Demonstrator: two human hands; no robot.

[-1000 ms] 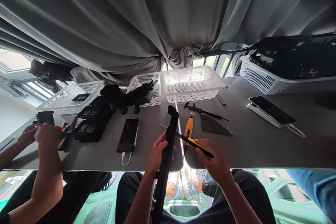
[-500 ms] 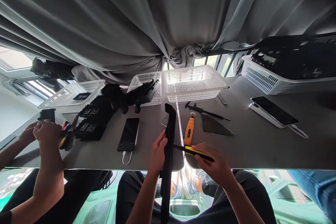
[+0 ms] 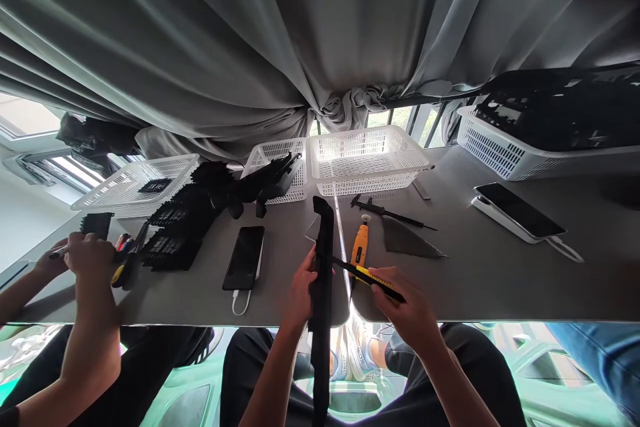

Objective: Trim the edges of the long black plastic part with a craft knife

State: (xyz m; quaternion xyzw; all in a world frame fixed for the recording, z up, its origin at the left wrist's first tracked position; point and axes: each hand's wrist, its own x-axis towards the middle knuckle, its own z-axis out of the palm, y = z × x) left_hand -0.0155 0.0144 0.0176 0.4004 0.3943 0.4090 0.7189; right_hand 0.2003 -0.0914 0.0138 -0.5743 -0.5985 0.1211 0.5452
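One long black part [image 3: 321, 287] in the left hand [image 3: 299, 293], one cutter knife [image 3: 369, 277] in the right hand [image 3: 409, 307]

The left hand has its fingers closed around the black part at about mid-length, with fingertips just showing past its right edge. The part stands out lengthwise in front of the person: its wider, bent end points far, over the grey table [image 3: 480, 280], and its other end runs near, past the table's edge and above the lap. The right hand grips the yellow-and-black handle of the knife, fingers folded firmly about it. The dark blade points left, its tip at the right edge of the part; whether it touches cannot be told.

Just beyond the knife lies an orange tool [image 3: 359, 247] with a round pale tip; the knife handle overlaps its near end in view. To the right of that are a dark caliper [image 3: 395, 213] and, just beside it on the near side, a grey triangular piece [image 3: 413, 239]. A phone [image 3: 243, 257] with a white cable lies left of the left hand, and another phone [image 3: 520, 208] rests on a white block farther right. A white basket [image 3: 370, 185] stands at the far side of the table. Black toothed parts [image 3: 175, 240] are piled to the left, and at the far left a co-worker's hands [image 3: 90, 257] hold a similar piece [image 3: 97, 223].
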